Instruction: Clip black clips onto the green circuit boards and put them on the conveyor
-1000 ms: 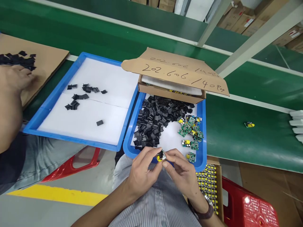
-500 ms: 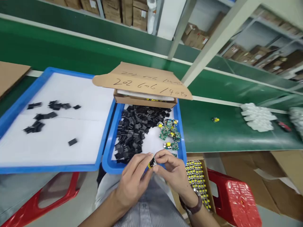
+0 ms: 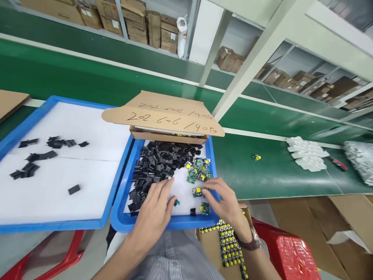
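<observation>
My left hand [image 3: 154, 204] is over the near part of a blue tray [image 3: 118, 212], beside a heap of black folded pieces [image 3: 155, 161]. At its thumb tip a small circuit board part [image 3: 176, 202] shows dark and blue, mostly hidden by the fingers. My right hand [image 3: 225, 198] reaches over the tray's right rim, thumb and index closed at the right end of a circuit board with a yellow component [image 3: 197, 191]. Another green board [image 3: 204, 208] and a single black piece [image 3: 192, 212] lie close by. More boards [image 3: 200, 169] are clustered farther back.
A cardboard box [image 3: 169, 135] with a handwritten flap sits on the tray's back edge. To the left, a white-lined tray [image 3: 101, 223] holds scattered black pieces. A lone board [image 3: 257, 157] and white pouches [image 3: 307, 153] lie on the green bench. Boards [image 3: 231, 243] fill a carton below; a red stool [image 3: 297, 249] stands right.
My hands were together at the tray's near edge, working a small board with a black piece. They have parted: left moved forward and left, right went to a board in the tray.
</observation>
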The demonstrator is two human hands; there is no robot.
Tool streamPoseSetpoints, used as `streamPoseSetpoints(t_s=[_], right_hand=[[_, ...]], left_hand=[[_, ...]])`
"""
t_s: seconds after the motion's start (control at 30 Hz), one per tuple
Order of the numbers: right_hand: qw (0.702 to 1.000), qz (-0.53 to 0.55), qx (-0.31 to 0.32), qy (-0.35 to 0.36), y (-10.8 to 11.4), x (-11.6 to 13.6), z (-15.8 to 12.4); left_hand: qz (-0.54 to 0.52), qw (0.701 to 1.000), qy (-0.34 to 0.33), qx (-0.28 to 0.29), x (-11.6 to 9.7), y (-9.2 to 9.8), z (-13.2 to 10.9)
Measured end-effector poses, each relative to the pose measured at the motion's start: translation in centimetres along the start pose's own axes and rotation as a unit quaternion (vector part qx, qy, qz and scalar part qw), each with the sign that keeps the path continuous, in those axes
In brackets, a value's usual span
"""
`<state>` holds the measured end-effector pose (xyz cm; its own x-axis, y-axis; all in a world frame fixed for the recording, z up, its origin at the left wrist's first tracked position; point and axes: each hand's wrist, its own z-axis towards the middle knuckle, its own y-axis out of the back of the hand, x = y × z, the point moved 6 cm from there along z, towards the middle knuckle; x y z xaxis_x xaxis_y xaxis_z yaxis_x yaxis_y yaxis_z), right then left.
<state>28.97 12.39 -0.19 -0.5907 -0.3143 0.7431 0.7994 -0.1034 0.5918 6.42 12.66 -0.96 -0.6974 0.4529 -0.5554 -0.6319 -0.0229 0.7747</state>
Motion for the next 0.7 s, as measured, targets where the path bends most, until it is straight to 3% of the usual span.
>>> streamPoseSetpoints(t_s=[0.07,0.2,0.3,0.37,0.43,0.53,0.63,0.7], right_hand=[[0.991,-0.061,0.101,0.067,-2.5,2.3,-0.2],[0.961,-0.132,0.223,0.101,-6.6,4.2,-0.6],[0.952,-0.14,0.244,0.117,-8.8,5.0,-1.1],[0.959,-0.12,0.221,0.129,-8.9,5.1,-1.2],[0.977,-0.079,0.165,0.114,-6.9,4.0,-0.5],[0.997,-0.073,-0.011,-0.004,0.1,-1.6,1.6],[0.961,-0.094,-0.199,-0.166,8.8,-9.5,2.4],[0.95,-0.102,-0.233,-0.179,12.6,-13.4,2.8]], left_hand=[[0.001,1.0,0.019,-0.005,0.9,1.3,-0.2],[0.004,0.999,0.047,-0.005,1.6,2.8,-0.9],[0.003,0.999,0.043,0.005,1.5,2.5,-1.4],[-0.002,0.999,0.034,0.008,1.2,2.3,-1.6],[-0.01,1.0,0.026,0.012,0.9,2.1,-1.6],[-0.011,0.999,-0.003,0.03,0.7,1.9,-1.4],[0.023,0.997,-0.06,0.051,0.6,0.9,-1.2],[0.042,0.992,-0.1,0.059,0.4,-0.1,-1.0]])
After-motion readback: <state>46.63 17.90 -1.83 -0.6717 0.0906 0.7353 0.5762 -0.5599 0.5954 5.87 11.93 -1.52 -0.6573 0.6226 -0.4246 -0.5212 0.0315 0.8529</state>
